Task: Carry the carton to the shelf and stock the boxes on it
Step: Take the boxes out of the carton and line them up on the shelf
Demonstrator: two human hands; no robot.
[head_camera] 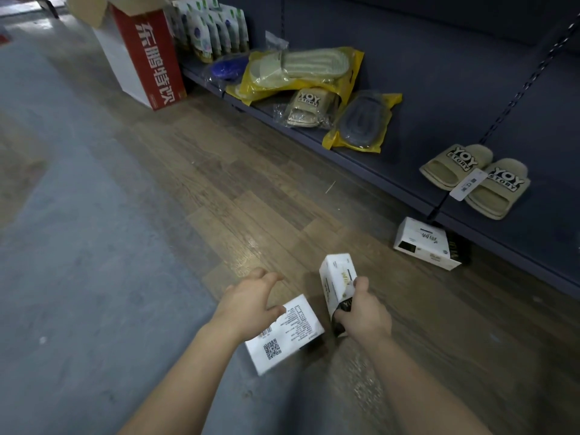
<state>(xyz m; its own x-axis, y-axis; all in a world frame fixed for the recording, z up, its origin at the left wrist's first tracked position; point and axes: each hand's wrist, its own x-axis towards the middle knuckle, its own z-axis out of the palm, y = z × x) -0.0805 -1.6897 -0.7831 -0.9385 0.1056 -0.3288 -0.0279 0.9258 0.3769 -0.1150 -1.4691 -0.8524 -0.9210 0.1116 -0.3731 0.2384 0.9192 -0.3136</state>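
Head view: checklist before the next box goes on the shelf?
1. Right hand grip on held box: ok, fingers curled round it.
2. Left hand grip on QR box: not ok, fingers spread, barely touching.
3. Bare shelf space beside slippers: ok.
4. Third box: not ok, on floor at shelf base.
5. Carton contents: cannot tell.

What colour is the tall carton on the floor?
The carton is red and white; head view.
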